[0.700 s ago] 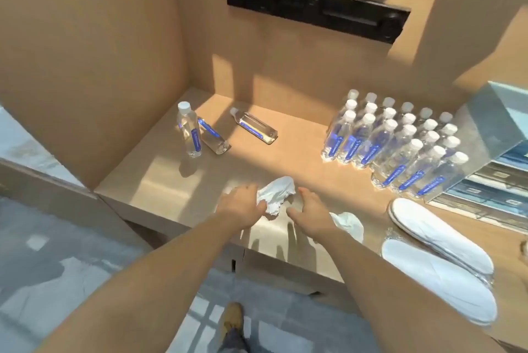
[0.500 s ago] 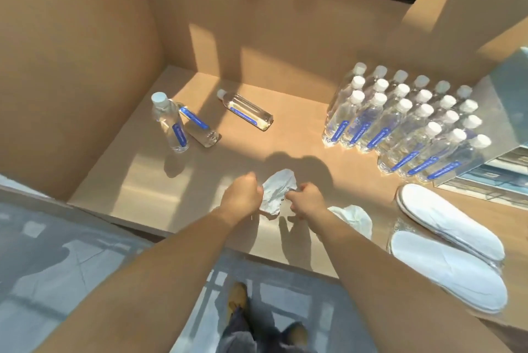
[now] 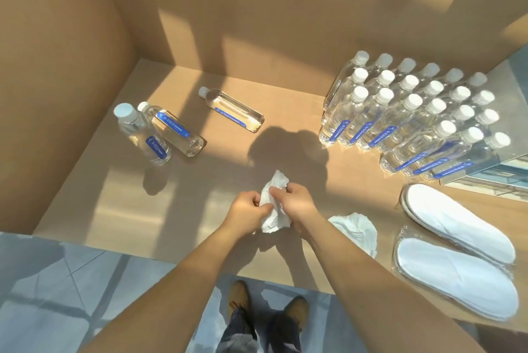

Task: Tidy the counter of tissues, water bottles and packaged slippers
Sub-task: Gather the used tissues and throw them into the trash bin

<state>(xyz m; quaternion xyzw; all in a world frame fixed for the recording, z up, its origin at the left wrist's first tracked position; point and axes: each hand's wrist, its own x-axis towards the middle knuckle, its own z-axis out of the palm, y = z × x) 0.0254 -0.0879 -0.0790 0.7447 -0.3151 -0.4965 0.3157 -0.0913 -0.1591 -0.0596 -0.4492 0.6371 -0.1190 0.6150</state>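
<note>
Crumpled white tissue (image 3: 273, 207) hangs between both hands just above the counter (image 3: 200, 181), near the middle of its front edge. The left hand (image 3: 248, 214) has its fingers curled shut on the tissue's left side; the right hand (image 3: 297, 203) pinches the upper right part between thumb and fingertips. The paper looks feather-light, soft and limp, so it should ball up or fold with almost no force, but it would tear if the two hands pulled apart hard. Gathering it into one palm seems the safest hold.

A second crumpled tissue (image 3: 355, 228) lies flat on the counter just right of the right wrist, close to the front edge. It should handle the same way: pinch a raised fold, not the flat edge.

Beyond it, at the front right corner, two packaged slippers (image 3: 457, 255) lie side by side in clear wrap; they look light and flexible, and the film is probably slippery, so a grip across the width would suit.

Toward the back right stands a block of upright water bottles (image 3: 411, 112) with white caps, touching one another. Near the left edge, one upright bottle (image 3: 143, 132) stands against a lying bottle (image 3: 174, 129), and another lying bottle (image 3: 231, 109) rests further in, toward the back. Full and smooth, they look heavier and apt to roll; take them round the body.
</note>
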